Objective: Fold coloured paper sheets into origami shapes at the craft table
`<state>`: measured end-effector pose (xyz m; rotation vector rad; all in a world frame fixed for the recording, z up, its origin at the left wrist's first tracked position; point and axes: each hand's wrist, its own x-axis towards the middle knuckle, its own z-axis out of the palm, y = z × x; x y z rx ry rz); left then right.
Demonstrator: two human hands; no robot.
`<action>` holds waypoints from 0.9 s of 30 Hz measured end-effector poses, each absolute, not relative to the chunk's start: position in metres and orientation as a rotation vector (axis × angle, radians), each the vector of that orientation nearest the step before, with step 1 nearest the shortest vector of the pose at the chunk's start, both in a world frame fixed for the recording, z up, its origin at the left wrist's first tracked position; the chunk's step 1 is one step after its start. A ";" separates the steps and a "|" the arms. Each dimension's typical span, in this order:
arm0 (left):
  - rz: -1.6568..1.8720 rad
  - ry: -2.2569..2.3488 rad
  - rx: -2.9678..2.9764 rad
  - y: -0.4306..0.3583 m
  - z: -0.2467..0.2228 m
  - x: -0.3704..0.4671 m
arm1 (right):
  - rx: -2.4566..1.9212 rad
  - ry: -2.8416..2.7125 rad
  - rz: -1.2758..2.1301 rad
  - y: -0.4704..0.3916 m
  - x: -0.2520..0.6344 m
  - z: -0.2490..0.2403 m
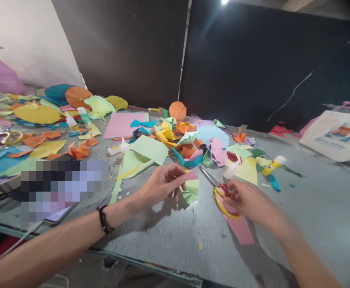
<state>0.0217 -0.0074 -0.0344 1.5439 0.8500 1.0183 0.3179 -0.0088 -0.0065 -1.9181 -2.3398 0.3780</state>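
My left hand (165, 182) pinches a small pink piece of paper (190, 175) between thumb and fingers. Just beneath that piece is a pale green folded paper (191, 195); whether the hand touches it I cannot tell. My right hand (242, 196) has its fingers closed at the handles of a pair of scissors (220, 202) with red and yellow grips. The scissor blades point away and to the left, low over the table. Under the handles lies a longer pink paper strip (241, 231).
Folded coloured papers (165, 136) are heaped beyond my hands. A phone-like device (63, 192), partly blurred out, is at left. Glue bottles (231, 170) and a glue stick (274, 165) stand or lie about. A white bag (337, 140) is far right; a dark panel (253, 64) rises behind.
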 end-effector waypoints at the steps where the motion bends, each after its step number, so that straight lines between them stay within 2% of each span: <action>1: 1.018 0.852 1.553 -0.007 -0.034 0.022 | -1.914 -2.334 0.391 -0.009 0.318 -0.006; 8: 1.041 0.875 1.575 -0.010 -0.027 0.023 | -1.819 -2.212 0.637 -0.001 0.318 -0.009; 16: 1.150 0.840 1.557 -0.009 -0.023 0.020 | -1.367 -1.985 0.986 0.010 0.337 0.013; 21: 1.218 0.793 1.475 -0.006 -0.022 0.020 | -1.062 -1.835 0.969 0.009 0.332 0.007; 27: 1.194 0.773 1.445 -0.008 -0.020 0.022 | -0.956 -1.893 0.831 -0.007 0.303 -0.013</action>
